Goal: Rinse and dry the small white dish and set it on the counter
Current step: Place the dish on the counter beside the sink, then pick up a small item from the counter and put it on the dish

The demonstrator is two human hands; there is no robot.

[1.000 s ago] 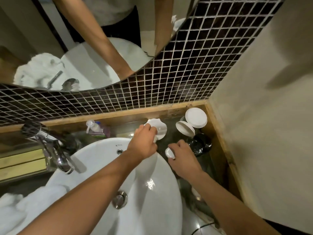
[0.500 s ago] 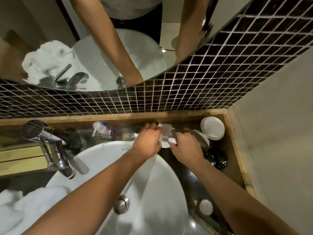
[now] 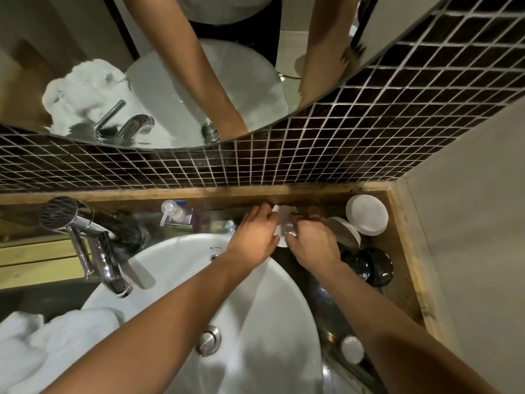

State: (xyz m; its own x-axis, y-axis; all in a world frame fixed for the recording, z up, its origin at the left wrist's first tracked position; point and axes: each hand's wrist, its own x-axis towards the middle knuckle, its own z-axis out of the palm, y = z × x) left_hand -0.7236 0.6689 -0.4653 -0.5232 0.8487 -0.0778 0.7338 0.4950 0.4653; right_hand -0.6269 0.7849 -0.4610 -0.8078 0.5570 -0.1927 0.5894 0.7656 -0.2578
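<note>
The small white dish point(image 3: 281, 215) is held just above the dark counter point(image 3: 321, 305), behind the sink's right rim and close to the wooden ledge. My left hand point(image 3: 255, 237) grips its left edge and hides most of that side. My right hand point(image 3: 312, 244) meets it from the right, its fingertips pinching a small white object point(image 3: 289, 231) against the dish's face. Only the top and middle of the dish show between the two hands.
A white basin point(image 3: 176, 268) with a chrome faucet point(image 3: 98, 251) lies below my arms. A white towel point(image 3: 42, 345) sits at lower left, a pump bottle point(image 3: 176, 216) behind the basin. Two white lids point(image 3: 366, 214), a black round object point(image 3: 369, 265) and a small white cap point(image 3: 352, 349) crowd the right counter.
My right hand has carried the small white object from the basin's right rim up to the dish. Both hands and the dish have shifted toward the back ledge.
</note>
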